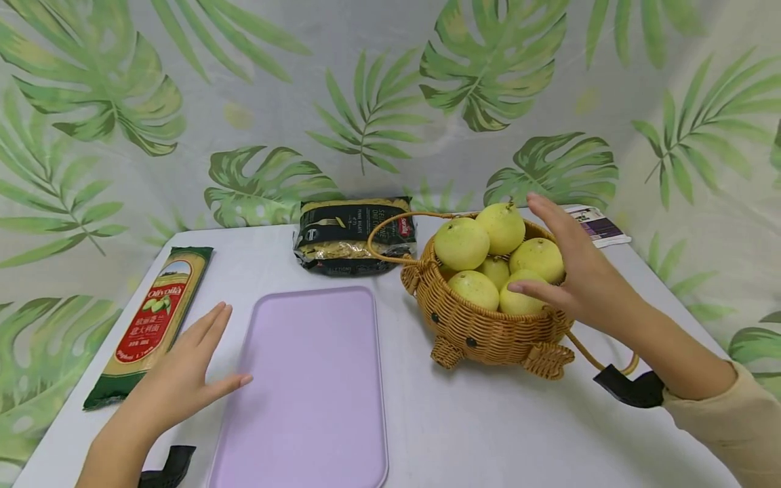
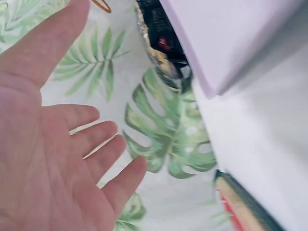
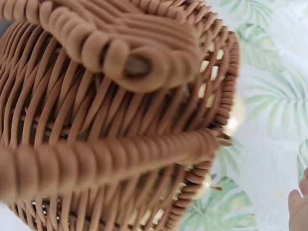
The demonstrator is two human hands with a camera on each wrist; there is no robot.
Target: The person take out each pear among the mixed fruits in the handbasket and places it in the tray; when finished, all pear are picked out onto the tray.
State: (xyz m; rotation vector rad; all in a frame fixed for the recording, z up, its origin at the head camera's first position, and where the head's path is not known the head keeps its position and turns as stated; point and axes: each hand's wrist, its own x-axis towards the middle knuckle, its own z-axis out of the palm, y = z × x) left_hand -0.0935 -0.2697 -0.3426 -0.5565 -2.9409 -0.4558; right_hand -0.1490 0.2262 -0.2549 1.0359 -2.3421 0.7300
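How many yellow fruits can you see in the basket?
6 visible in the basket: the back-left fruit, back fruit, right fruit, middle fruit, front-left fruit, front-right fruit. More may be hidden.

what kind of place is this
Probably an indoor tabletop set-up, perhaps staged: a leaf-print backdrop rises right behind a white table, and a wicker basket of yellow-green fruit sits on that table.

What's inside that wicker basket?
Several round, yellow-green fruits fill the wicker basket, heaped above its rim. The right hand partly blocks the view; what lies beneath them is hidden.
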